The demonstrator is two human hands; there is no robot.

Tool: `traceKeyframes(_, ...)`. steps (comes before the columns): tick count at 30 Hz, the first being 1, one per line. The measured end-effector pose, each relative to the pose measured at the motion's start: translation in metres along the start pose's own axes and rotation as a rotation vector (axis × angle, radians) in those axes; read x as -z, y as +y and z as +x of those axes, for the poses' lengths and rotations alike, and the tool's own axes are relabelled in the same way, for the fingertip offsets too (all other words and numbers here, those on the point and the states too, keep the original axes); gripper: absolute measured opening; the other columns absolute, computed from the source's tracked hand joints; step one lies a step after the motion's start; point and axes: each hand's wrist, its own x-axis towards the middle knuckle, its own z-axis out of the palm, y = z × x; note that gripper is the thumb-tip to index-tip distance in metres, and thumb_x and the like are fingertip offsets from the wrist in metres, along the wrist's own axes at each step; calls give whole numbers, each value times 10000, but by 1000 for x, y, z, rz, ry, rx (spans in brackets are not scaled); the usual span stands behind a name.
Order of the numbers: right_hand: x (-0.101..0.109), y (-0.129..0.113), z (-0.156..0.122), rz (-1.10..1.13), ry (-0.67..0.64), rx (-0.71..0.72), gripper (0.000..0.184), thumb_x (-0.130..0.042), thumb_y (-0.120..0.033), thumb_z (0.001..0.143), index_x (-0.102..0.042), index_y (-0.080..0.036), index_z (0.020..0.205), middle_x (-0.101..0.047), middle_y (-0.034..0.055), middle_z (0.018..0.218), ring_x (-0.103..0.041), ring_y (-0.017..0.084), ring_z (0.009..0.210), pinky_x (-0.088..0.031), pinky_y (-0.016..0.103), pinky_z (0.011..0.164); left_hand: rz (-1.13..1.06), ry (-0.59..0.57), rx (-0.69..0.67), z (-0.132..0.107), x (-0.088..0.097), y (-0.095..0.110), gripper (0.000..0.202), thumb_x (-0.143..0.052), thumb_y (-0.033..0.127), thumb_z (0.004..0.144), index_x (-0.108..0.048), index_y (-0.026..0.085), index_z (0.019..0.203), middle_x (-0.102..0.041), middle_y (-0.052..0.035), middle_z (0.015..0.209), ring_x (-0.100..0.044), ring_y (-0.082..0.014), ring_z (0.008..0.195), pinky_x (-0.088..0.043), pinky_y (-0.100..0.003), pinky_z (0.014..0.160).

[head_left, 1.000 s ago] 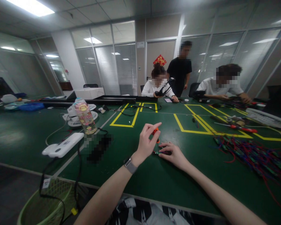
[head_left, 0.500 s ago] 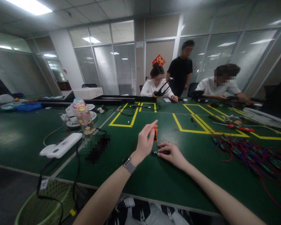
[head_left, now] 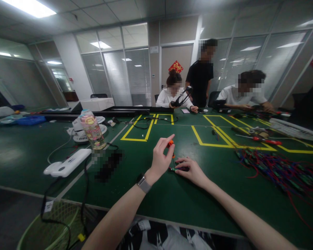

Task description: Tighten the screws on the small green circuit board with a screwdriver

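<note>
My left hand [head_left: 161, 154], with a watch on its wrist, is closed on the orange and black handle of a screwdriver [head_left: 171, 144]. The screwdriver stands nearly upright, its shaft pointing down at a small green circuit board [head_left: 173, 169] on the table. Pinched around the board's right end and its dark wires is my right hand [head_left: 190, 169], resting on the green tabletop. Whether the tip sits in a screw is too small to tell.
To the right lies a heap of wired boards [head_left: 279, 170], with a red-handled screwdriver [head_left: 267, 140] behind it. At left are a drink bottle [head_left: 92, 130], a white power strip [head_left: 71, 162] and a green basket [head_left: 52, 225]. Co-workers [head_left: 173, 93] are across the table.
My left fingers have shifted slightly around the screwdriver handle, and more orange shows at its top. My right hand and the board stay in place.
</note>
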Motion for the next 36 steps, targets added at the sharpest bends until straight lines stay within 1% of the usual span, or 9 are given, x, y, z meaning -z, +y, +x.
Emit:
traceKeyframes(4, 1, -2, 0, 2, -3, 3, 121, -734, -286, 748, -787, -237, 845, -717, 93, 1113, -591, 312, 1159, -209, 599, 1113, 42, 30, -2, 0, 1, 0, 222, -585, 268, 918, -640, 217, 1127, -524, -17, 881, -541, -145, 806, -472, -265, 758)
traceKeyframes(9, 1, -2, 0, -7, -1, 2, 121, -733, -283, 748, -788, -227, 841, -721, 103, 1105, -597, 315, 1152, -216, 604, 1108, -14, -14, 3, -1, 1, 1, 328, -399, 202, 989, -543, 216, 1283, -572, -59, 1037, -570, -161, 933, -474, -290, 835)
traceKeyframes(13, 1, -2, 0, -6, 5, 5, 122, -737, -288, 745, -788, -232, 840, -720, 100, 1108, -598, 317, 1152, -206, 606, 1112, -16, 21, 5, -2, -1, -2, 331, -453, 208, 971, -530, 215, 1293, -583, -49, 998, -574, -149, 866, -489, -274, 787)
traceKeyframes(17, 0, 0, 0, -4, 10, 12, 118, -736, -278, 744, -788, -235, 841, -720, 97, 1103, -595, 316, 1155, -213, 605, 1108, 49, 55, -5, -1, 0, -3, 261, -541, 226, 935, -604, 217, 1188, -542, -25, 914, -548, -139, 813, -483, -263, 758)
traceKeyframes(23, -1, 2, 0, 3, 14, 11, 118, -735, -293, 742, -787, -240, 833, -719, 95, 1103, -597, 314, 1147, -224, 602, 1103, 20, 10, -8, 0, 0, -1, 325, -449, 157, 959, -553, 218, 1260, -585, -57, 1076, -580, -154, 941, -490, -285, 830)
traceKeyframes(27, 0, 2, 0, 10, -1, 4, 129, -729, -297, 750, -787, -242, 851, -712, 95, 1115, -590, 309, 1155, -207, 598, 1111, 74, 44, -4, 0, 0, -2, 288, -566, 206, 916, -593, 215, 1202, -557, -27, 938, -562, -142, 827, -496, -263, 755)
traceKeyframes(29, 1, 2, 0, 15, -3, 4, 128, -730, -299, 750, -786, -243, 850, -711, 94, 1114, -589, 305, 1155, -201, 596, 1113, 77, 27, 0, 0, 1, -2, 279, -566, 215, 917, -598, 217, 1194, -547, -26, 935, -556, -142, 825, -495, -263, 755)
traceKeyframes(33, -1, 2, -1, 25, 10, 14, 118, -730, -305, 748, -779, -241, 835, -711, 87, 1104, -591, 292, 1148, -191, 592, 1121, 12, -56, 8, -1, 0, 0, 351, -448, 181, 964, -518, 225, 1305, -577, -52, 1038, -579, -152, 909, -503, -273, 796)
traceKeyframes(36, -2, 3, -1, 27, 24, 22, 133, -730, -290, 739, -765, -234, 854, -710, 87, 1104, -594, 287, 1145, -181, 594, 1125, 5, -52, 4, -2, -1, -1, 351, -456, 181, 959, -515, 222, 1303, -591, -52, 1042, -588, -156, 909, -509, -282, 804)
